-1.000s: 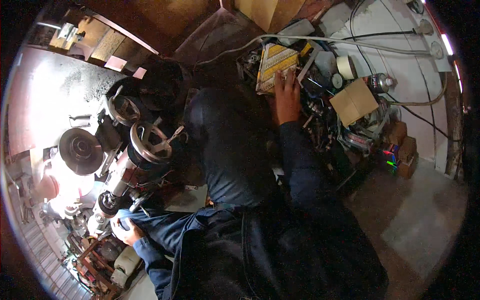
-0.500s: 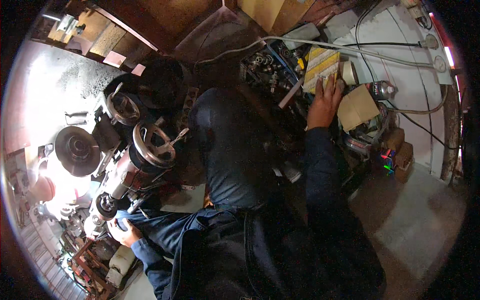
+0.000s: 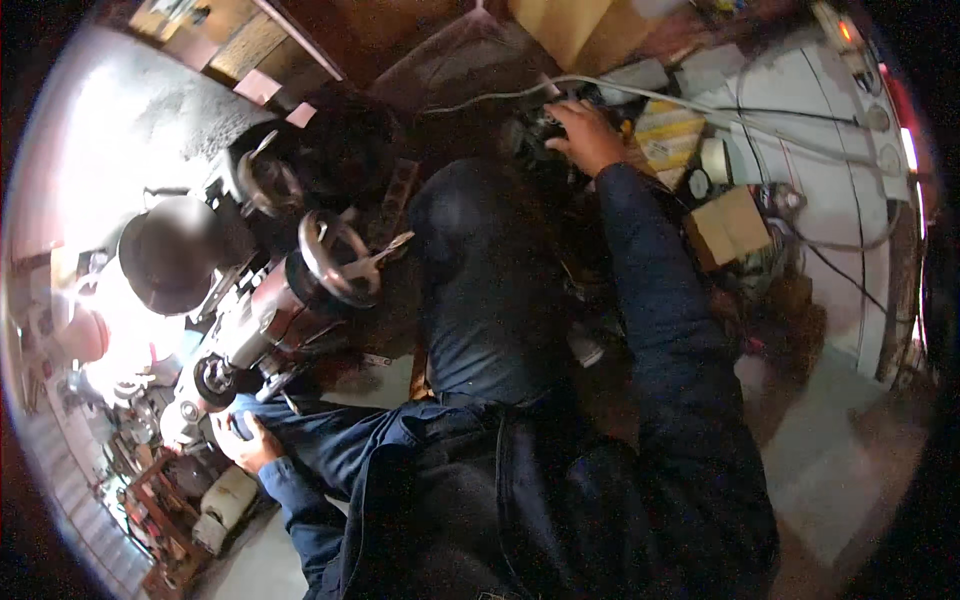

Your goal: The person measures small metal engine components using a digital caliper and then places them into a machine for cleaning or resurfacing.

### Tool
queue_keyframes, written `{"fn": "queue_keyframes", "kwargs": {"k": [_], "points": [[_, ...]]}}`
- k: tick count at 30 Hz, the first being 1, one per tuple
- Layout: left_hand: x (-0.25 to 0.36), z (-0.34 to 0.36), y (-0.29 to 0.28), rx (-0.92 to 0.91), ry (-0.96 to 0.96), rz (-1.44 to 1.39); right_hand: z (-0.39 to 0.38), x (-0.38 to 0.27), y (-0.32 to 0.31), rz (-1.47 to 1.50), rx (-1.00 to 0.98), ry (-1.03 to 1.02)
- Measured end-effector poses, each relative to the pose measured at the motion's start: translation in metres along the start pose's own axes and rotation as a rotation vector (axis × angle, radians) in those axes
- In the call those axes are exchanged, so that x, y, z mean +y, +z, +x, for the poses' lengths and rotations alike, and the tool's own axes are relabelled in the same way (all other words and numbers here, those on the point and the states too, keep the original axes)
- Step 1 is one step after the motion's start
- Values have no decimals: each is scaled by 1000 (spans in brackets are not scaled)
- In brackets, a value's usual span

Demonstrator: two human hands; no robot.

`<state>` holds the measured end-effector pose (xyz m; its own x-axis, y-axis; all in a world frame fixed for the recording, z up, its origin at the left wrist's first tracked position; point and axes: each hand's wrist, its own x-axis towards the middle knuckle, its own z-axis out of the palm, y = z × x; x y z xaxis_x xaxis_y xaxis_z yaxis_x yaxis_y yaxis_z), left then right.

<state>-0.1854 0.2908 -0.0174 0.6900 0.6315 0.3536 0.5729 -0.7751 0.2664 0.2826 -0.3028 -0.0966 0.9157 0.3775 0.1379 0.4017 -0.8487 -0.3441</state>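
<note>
Left hand [image 3: 245, 442] rests on the knee [image 3: 262, 410], fingers loosely spread. Right hand [image 3: 590, 140] has left the striped box [image 3: 668, 138], now to its right, and reaches the uncovered metal parts [image 3: 528, 138], palm down, fingers bent; cannot tell whether they pinch anything.

Between one and two o'clock, your flat rectangular packet [image 3: 672, 138] shows bands of yellow and white. At two, the round roll [image 3: 716, 160] is cream; just below it, the square cardboard box [image 3: 728, 228] is plain tan. The small parts [image 3: 522, 135] between twelve and one look black and dark grey. Your right cloth sleeve [image 3: 665, 285] is navy. Toward nine, the spoked metal handwheel [image 3: 318, 255] is silver, the cylindrical housing [image 3: 278, 298] reddish-brown.
</note>
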Motion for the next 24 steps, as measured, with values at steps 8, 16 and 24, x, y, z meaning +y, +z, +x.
{"fn": "queue_keyframes", "kwargs": {"k": [8,16,24], "points": [[19,-14,-11,297,39,-91,-5,-23,-20,462,234,353],[251,-37,-11,-777,-117,-1364,-118,-238,-87,1453,92,269],[327,-52,8,-1375,-553,-1570,-177,-229,-114,747,-26,-122]]}}
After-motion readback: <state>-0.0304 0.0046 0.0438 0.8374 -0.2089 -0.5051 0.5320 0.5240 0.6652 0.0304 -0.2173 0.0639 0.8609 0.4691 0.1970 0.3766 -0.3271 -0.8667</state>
